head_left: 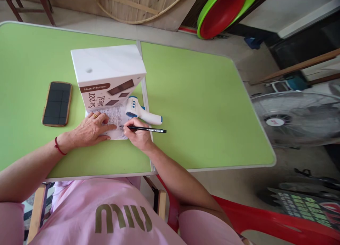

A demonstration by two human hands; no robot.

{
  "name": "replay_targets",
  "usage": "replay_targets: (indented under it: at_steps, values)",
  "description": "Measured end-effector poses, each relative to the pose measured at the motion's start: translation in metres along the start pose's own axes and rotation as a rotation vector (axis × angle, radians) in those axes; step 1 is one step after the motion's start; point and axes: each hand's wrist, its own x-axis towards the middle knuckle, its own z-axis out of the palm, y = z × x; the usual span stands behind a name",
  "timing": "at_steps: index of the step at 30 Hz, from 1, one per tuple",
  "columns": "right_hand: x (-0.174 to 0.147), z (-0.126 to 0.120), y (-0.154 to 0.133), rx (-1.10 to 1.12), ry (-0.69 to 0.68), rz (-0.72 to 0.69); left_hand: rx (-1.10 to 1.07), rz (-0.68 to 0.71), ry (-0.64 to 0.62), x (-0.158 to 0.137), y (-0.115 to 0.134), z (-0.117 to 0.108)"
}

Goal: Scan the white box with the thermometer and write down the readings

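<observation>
Starting from far left: a smooth lime-green tabletop (191, 106) with a pale rim and rounded corners. On it, flat, a glossy dark rectangular phone (56, 104) in a brown-edged case. Next, a thin red cord bracelet (56, 144) on the wrist and a gold-coloured ring (95, 115) on the left hand (97, 128). Under that hand, a white paper sheet (117, 134), closely lined with dark writing. At the sheet's far side, upright, a crisp-edged white carton (108, 62) printed in brown, "NutriMotion" legible. Then a slim, glossy black pen (151, 130); just beyond it, a white plastic pistol-shaped thermometer (147, 116) with blue trim, on its side. Far right, a round wire-caged fan (275, 122).

Fingers, left to right: left hand palm down on the sheet, loosely spread, index finger and thumb extended toward the pen. Right hand (139, 135) pinches the pen close to its tip, barrel running out to the right. Tip lies over the written lines, just beside the left index fingertip; whether it touches paper, I cannot tell from where I stand.
</observation>
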Motion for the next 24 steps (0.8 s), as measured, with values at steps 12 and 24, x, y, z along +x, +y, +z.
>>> replay_targets:
  at_steps: [12, 24]
  values:
    - [0.0005, -0.0012, -0.0012, -0.018, 0.005, 0.026, -0.007, -0.011, -0.026, 0.0005, 0.001, -0.0018]
    - [-0.0005, -0.0015, -0.0008, -0.026, 0.011, 0.032, -0.012, -0.002, -0.016, 0.0002, 0.0005, -0.0021]
